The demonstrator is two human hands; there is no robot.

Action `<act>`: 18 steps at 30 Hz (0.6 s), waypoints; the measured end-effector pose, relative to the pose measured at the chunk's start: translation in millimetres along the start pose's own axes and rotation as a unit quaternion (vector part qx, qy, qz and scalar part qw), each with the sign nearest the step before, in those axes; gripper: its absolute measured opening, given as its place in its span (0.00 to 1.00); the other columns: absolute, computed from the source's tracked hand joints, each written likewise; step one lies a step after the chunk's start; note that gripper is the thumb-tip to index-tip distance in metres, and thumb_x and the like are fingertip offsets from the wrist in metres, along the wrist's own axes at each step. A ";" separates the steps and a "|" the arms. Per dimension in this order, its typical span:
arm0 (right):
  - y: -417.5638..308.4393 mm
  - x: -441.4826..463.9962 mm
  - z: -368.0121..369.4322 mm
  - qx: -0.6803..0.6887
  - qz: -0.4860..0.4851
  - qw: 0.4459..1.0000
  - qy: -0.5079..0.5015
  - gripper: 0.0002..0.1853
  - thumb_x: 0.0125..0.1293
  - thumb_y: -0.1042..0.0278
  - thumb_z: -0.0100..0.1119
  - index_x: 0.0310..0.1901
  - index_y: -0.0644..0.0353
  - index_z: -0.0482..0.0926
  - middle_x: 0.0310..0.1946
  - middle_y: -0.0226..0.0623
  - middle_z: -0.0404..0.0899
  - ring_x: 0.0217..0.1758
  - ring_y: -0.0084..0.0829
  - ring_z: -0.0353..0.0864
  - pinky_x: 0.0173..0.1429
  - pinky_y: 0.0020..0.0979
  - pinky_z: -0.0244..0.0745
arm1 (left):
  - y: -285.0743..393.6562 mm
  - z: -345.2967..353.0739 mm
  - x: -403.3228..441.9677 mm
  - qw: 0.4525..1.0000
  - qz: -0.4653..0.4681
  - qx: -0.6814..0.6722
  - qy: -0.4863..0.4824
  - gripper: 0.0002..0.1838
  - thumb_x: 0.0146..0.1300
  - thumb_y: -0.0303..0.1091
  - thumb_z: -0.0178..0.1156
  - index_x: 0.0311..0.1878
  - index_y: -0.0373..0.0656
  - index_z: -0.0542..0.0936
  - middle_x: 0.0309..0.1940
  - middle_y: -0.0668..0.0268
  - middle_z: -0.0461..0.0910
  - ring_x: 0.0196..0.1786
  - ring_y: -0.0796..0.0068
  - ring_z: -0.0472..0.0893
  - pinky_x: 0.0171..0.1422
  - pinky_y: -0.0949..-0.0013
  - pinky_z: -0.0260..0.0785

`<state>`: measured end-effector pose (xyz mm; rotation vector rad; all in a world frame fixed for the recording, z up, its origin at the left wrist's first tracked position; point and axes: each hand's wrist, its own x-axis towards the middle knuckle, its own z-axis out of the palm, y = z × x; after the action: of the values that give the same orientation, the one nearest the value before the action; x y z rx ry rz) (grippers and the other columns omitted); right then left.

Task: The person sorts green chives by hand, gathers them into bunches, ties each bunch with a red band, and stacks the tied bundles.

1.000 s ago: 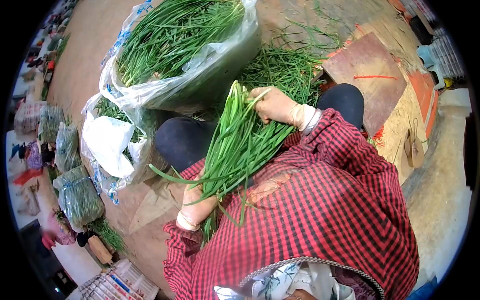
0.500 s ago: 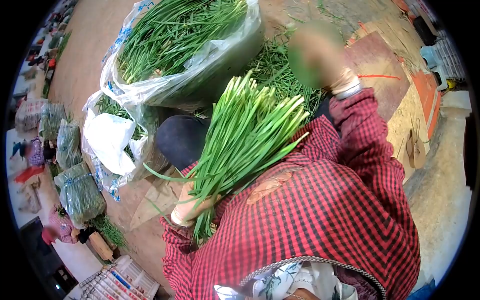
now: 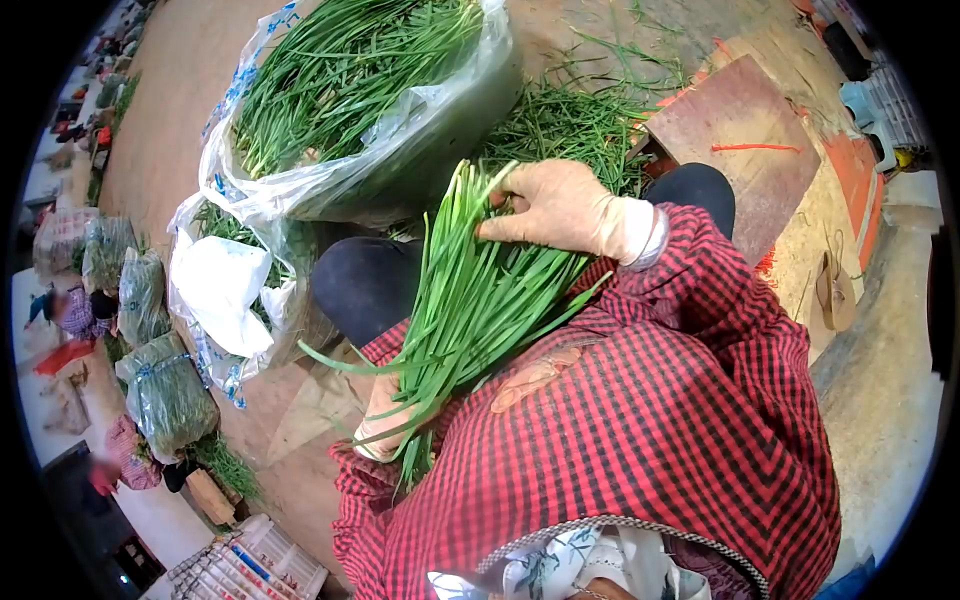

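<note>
A bunch of long green garlic chives (image 3: 475,305) lies across my lap, its pale stem ends pointing away from me. My left hand (image 3: 380,415), in a pale glove, is wrapped round the leafy end; the leaves partly hide its fingers. At the pale ends, my gloved right hand (image 3: 560,207) is closed, thumb and curled fingers gripping some of the stems. Just beyond it is a loose heap of green leaves (image 3: 570,125) on the floor.
A large clear plastic bag (image 3: 440,130) full of chives stands ahead. Left of my knee is a smaller bag (image 3: 225,345) with white plastic on it. A reddish board (image 3: 745,165) lies at right. Packed bundles (image 3: 165,395), crates (image 3: 245,565) and people occupy the far left.
My right hand has come from above the loose heap, down and left, onto the stem ends of the bunch. The left hand keeps its hold.
</note>
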<state>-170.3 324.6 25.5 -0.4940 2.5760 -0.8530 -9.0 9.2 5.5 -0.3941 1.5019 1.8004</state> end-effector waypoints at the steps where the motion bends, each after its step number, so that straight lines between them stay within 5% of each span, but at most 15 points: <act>1: 0.0 1.0 6.3 -0.005 0.007 1.000 -0.016 0.31 0.56 0.34 0.61 0.43 0.59 0.83 0.37 0.43 0.84 0.44 0.43 0.84 0.49 0.40 0.77 | -1.5 0.5 -1.0 0.994 -0.041 -0.105 0.009 0.21 0.55 0.16 0.66 0.53 0.36 0.77 0.45 0.62 0.83 0.46 0.75 0.82 0.55 0.66 0.77; 2: 9.5 4.7 17.2 0.020 -0.007 1.000 -0.002 0.31 0.57 0.39 0.64 0.49 0.61 0.80 0.29 0.40 0.81 0.33 0.39 0.82 0.38 0.35 0.75 | 5.2 17.2 -3.3 0.996 0.056 0.065 0.035 0.18 0.55 0.21 0.68 0.50 0.37 0.79 0.42 0.65 0.84 0.43 0.75 0.82 0.53 0.69 0.76; 6: 29.0 11.5 31.0 0.144 0.045 0.989 0.009 0.26 0.58 0.47 0.67 0.45 0.65 0.80 0.33 0.43 0.82 0.35 0.36 0.83 0.41 0.34 0.76 | -3.9 10.2 1.2 0.958 0.099 0.268 -0.001 0.18 0.59 0.26 0.66 0.54 0.35 0.78 0.44 0.66 0.84 0.45 0.77 0.82 0.52 0.70 0.75; 9: 21.6 4.8 36.8 0.346 0.078 0.929 -0.102 0.23 0.60 0.54 0.68 0.44 0.68 0.78 0.31 0.40 0.81 0.27 0.28 0.80 0.33 0.29 0.75 | 4.2 13.0 4.9 0.969 0.071 0.237 -0.021 0.20 0.58 0.27 0.67 0.54 0.35 0.78 0.43 0.66 0.85 0.45 0.78 0.82 0.53 0.71 0.74; 13: 35.9 7.3 62.9 0.391 0.057 0.918 0.018 0.22 0.61 0.58 0.69 0.47 0.69 0.77 0.25 0.35 0.79 0.22 0.22 0.77 0.27 0.26 0.73 | -9.2 10.4 11.1 0.942 0.169 0.291 -0.012 0.15 0.57 0.25 0.66 0.48 0.36 0.81 0.42 0.66 0.85 0.44 0.78 0.81 0.52 0.72 0.74; 16: 38.6 9.3 63.7 0.366 0.080 0.925 -0.065 0.18 0.62 0.62 0.65 0.44 0.70 0.78 0.21 0.34 0.77 0.21 0.23 0.77 0.26 0.26 0.74 | -9.0 15.6 7.8 0.977 0.100 0.187 -0.008 0.14 0.57 0.24 0.66 0.48 0.37 0.82 0.44 0.65 0.85 0.46 0.77 0.82 0.54 0.70 0.74; 18: 41.1 10.9 66.3 0.360 0.110 0.921 -0.096 0.11 0.63 0.66 0.61 0.39 0.68 0.79 0.20 0.33 0.77 0.21 0.23 0.78 0.24 0.26 0.75 | -2.0 22.3 7.3 0.958 0.139 0.249 -0.018 0.15 0.56 0.24 0.65 0.48 0.37 0.82 0.45 0.64 0.85 0.48 0.76 0.81 0.56 0.69 0.73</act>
<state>-158.0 318.4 -52.1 -0.0562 1.8985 -1.4753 -7.5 32.8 5.2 0.1052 1.9873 1.5381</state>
